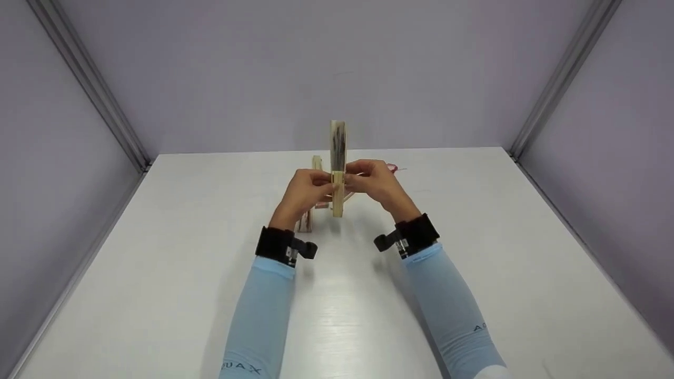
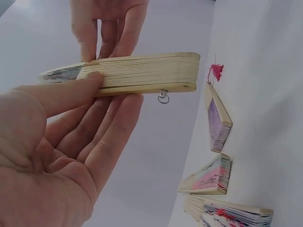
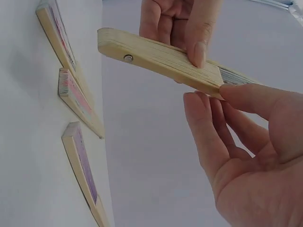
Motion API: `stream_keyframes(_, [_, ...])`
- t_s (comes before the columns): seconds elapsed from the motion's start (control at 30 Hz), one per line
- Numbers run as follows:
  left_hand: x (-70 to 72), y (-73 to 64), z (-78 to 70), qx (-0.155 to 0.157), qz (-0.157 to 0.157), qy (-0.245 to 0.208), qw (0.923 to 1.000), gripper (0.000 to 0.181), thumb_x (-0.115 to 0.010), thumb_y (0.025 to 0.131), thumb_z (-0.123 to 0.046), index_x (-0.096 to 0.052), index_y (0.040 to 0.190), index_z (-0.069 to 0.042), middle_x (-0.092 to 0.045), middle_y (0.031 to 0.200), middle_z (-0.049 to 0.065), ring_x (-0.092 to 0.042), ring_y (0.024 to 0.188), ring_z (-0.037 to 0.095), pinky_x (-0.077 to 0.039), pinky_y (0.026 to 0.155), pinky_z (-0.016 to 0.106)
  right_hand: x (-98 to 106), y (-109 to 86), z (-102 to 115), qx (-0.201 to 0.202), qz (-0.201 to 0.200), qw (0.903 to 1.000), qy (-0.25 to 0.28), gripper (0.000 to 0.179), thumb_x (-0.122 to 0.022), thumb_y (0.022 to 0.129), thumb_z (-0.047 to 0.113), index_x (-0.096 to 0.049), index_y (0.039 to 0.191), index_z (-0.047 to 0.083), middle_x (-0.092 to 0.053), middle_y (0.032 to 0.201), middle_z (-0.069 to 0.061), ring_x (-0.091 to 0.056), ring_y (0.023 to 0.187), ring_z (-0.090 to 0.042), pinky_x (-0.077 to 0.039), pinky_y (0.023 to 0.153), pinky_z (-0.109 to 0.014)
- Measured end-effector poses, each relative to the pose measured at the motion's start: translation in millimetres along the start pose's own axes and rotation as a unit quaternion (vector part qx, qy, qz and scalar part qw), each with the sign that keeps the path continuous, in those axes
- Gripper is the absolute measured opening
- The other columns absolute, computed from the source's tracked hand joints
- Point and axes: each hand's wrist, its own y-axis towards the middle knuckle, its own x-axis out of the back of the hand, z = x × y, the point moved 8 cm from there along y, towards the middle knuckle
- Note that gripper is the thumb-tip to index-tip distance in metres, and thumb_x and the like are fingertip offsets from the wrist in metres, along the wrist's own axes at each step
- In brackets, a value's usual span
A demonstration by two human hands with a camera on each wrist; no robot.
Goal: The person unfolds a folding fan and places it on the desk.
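Note:
A closed folding fan (image 1: 338, 195) with pale bamboo ribs is held up over the table, its pivot end toward the wearer. My left hand (image 1: 304, 190) pinches it from the left, thumb across the rib edges and fingers beneath, as the left wrist view shows. From the other side my right hand (image 1: 375, 181) pinches the same fan between thumb and fingers. A small metal ring (image 2: 164, 98) hangs at the fan's pivot. The dark patterned leaf (image 3: 236, 78) shows only at its far part.
On the white table (image 1: 158, 273) behind the hands lie more closed fans: a purple one (image 2: 218, 122) with a red tassel (image 2: 217, 72), a pink and green one (image 2: 212, 176), and a red and white patterned one (image 2: 232, 215). Walls (image 1: 337, 68) enclose the back and sides.

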Motion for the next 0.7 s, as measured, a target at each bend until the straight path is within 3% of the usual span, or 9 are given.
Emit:
stream_keyframes(0.13, [-2.6,0.8,1.8,0.009,0.005,-0.008,0.9999,0.028,-0.071,0.107,-0.017,-0.076,0.132,-0.005,-0.079,0.131,0.016,-0.080,0.116,0.030,-0.065,0.104,0.047,-1,0.3,1,-0.002,-0.009,0.9998,0.015,0.029,-0.069,0.107,0.009,-0.073,0.133,-0.003,-0.076,0.130,-0.024,-0.078,0.108,-0.020,-0.066,0.101,-0.037])
stream_keyframes(0.3, [-5.7,2.1,3.9,0.016,0.006,-0.021,0.9996,0.028,-0.070,0.108,-0.019,-0.076,0.134,-0.010,-0.079,0.132,0.012,-0.080,0.116,0.028,-0.066,0.102,0.044,3,1.5,-1,-0.009,-0.039,0.9988,0.030,0.027,-0.073,0.104,0.008,-0.075,0.129,-0.003,-0.078,0.122,-0.020,-0.079,0.098,-0.015,-0.067,0.100,-0.044])
stream_keyframes(0.57, [-9.4,3.2,2.5,0.019,0.001,-0.059,0.9981,0.029,-0.066,0.110,-0.017,-0.074,0.137,-0.007,-0.077,0.135,0.016,-0.077,0.123,0.034,-0.064,0.107,0.045,9,1.9,-5,-0.012,-0.090,0.9932,0.072,0.026,-0.078,0.101,0.008,-0.078,0.123,-0.005,-0.081,0.109,-0.012,-0.080,0.084,-0.010,-0.069,0.081,-0.027])
stream_keyframes(0.7, [-7.0,2.4,1.1,0.026,-0.017,-0.072,0.9969,0.030,-0.066,0.110,-0.016,-0.074,0.136,-0.005,-0.078,0.133,0.018,-0.078,0.121,0.034,-0.063,0.108,0.047,10,3.2,-6,-0.017,-0.104,0.9898,0.096,0.025,-0.078,0.100,0.006,-0.078,0.122,-0.007,-0.081,0.103,-0.006,-0.080,0.084,-0.009,-0.069,0.080,-0.026])
